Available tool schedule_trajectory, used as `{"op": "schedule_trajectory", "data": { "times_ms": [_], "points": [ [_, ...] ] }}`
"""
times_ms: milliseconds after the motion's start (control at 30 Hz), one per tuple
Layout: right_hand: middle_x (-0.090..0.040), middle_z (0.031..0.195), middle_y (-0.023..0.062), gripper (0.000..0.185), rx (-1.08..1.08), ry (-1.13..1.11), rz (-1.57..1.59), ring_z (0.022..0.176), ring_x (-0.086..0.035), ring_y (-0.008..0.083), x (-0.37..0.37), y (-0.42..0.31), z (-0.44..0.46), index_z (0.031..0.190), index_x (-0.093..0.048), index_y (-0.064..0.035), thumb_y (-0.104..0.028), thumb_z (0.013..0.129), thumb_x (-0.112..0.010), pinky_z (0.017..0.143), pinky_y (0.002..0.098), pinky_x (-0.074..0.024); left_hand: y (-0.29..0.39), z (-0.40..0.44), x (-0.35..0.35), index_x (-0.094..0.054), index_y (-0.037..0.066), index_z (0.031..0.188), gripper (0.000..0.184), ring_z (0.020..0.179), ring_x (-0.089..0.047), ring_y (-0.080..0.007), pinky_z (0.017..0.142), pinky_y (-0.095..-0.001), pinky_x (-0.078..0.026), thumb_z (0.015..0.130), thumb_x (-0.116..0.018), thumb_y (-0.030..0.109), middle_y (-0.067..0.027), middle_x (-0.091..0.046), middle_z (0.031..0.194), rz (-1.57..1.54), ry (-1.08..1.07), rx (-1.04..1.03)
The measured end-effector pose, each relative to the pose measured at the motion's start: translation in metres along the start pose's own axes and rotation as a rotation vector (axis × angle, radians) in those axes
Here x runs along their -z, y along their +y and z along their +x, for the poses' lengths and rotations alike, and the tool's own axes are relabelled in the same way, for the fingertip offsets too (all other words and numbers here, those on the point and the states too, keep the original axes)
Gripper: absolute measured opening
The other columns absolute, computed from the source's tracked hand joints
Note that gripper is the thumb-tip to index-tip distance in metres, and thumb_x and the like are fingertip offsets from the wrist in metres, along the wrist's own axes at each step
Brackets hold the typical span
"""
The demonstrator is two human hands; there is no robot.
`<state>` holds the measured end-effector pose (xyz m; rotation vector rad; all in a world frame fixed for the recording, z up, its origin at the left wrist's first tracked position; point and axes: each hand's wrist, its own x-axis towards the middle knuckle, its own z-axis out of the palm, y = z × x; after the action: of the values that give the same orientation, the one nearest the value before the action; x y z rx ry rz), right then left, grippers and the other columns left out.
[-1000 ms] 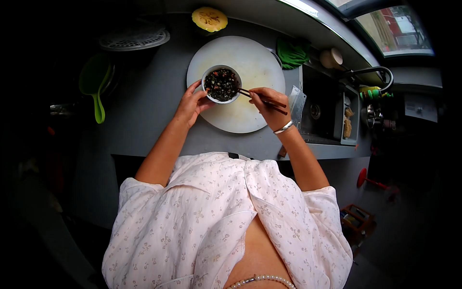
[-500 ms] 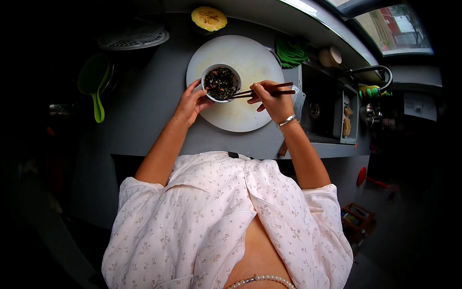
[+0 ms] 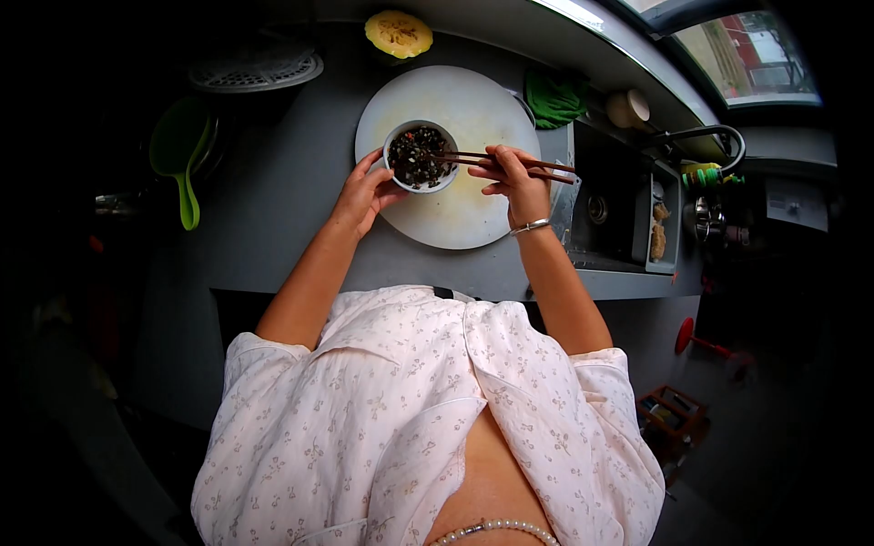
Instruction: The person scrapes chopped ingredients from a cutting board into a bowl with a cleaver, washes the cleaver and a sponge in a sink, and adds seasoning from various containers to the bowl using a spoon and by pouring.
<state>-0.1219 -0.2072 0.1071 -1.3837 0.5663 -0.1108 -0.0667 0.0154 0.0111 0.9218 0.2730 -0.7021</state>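
A white bowl [image 3: 390,173] holds a dark sauce-like mix [image 3: 417,156] with pale and reddish bits in it. Fingers of my left hand [image 3: 364,196] wrap round the bowl's left and lower side. Between the fingers of my right hand [image 3: 519,189] is a pair of dark brown chopsticks [image 3: 478,158], their tips in the mix at the bowl's right. Under the bowl lies a round white cutting board [image 3: 473,223]; whether the bowl rests on it or is held just above, I cannot tell.
Behind the board stands a cut yellow-fleshed melon or squash [image 3: 399,35]. A green cloth [image 3: 555,98] lies by the sink [image 3: 601,241] at the right, with a curved faucet [image 3: 728,136]. Left on the grey counter [image 3: 273,182] are a green ladle-like strainer [image 3: 187,164] and a grey perforated rack [image 3: 259,71].
My right hand has turned, so the chopsticks lie more level and their tips have moved up and further into the mix. The left hand keeps its hold on the bowl.
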Motion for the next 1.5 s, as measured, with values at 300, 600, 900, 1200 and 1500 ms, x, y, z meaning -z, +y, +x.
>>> {"op": "schedule_trajectory", "data": {
  "times_ms": [300,600,900,1200,1500],
  "points": [
    [-0.070,0.090,0.0102,0.023,0.140,-0.098,-0.196,0.081,-0.071,0.0183,-0.005,0.008,-0.015,0.101,-0.065,0.0013,-0.019,0.093,-0.059,0.053,0.0231,-0.0553,-0.001,-0.002,0.003,-0.033,0.004,0.140,0.055,0.100,-0.064,-0.0254,0.086,-0.0389,-0.057,0.088,-0.049,0.002,-0.0173,-0.055,0.120,-0.030,-0.005,0.011],
    [-0.070,0.087,0.0069,0.018,0.230,-0.328,-0.384,0.079,-0.068,0.0110,-0.023,0.015,-0.029,0.103,-0.067,-0.0008,-0.013,0.090,-0.064,0.054,0.0211,-0.0525,-0.011,-0.005,-0.002,-0.024,0.008,0.144,0.064,0.102,-0.063,-0.0273,0.088,-0.0408,-0.055,0.086,-0.051,0.001,-0.0174,-0.054,0.121,-0.046,-0.031,0.023],
    [-0.069,0.086,0.0074,0.016,0.357,-0.205,-0.504,0.070,-0.065,0.0107,-0.009,-0.020,-0.029,0.101,-0.068,-0.0019,-0.010,0.088,-0.064,0.053,0.0206,-0.0515,-0.007,-0.008,-0.010,-0.024,0.010,0.144,0.068,0.106,-0.061,-0.0285,0.088,-0.0435,-0.055,0.084,-0.054,0.000,-0.0176,-0.051,0.125,-0.107,0.000,0.054],
    [-0.067,0.091,0.0089,0.014,0.832,-0.405,-0.804,0.077,-0.066,0.0248,-0.024,0.007,-0.012,0.097,-0.069,-0.0080,-0.007,0.082,-0.066,0.066,0.0300,-0.0524,-0.008,-0.005,-0.006,-0.025,0.009,0.144,0.064,0.112,-0.057,-0.0299,0.091,-0.0447,-0.054,0.086,-0.050,0.001,-0.0171,-0.048,0.129,-0.129,-0.047,0.030],
    [-0.067,0.086,0.0096,0.015,0.731,-0.412,-0.712,0.072,-0.066,0.0215,-0.009,-0.005,-0.027,0.098,-0.068,-0.0073,-0.005,0.083,-0.067,0.064,0.0294,-0.0517,-0.007,-0.006,-0.008,-0.024,0.008,0.144,0.064,0.113,-0.057,-0.0310,0.092,-0.0447,-0.054,0.085,-0.048,0.000,-0.0173,-0.048,0.130,-0.112,-0.023,0.053]
  ]
}}
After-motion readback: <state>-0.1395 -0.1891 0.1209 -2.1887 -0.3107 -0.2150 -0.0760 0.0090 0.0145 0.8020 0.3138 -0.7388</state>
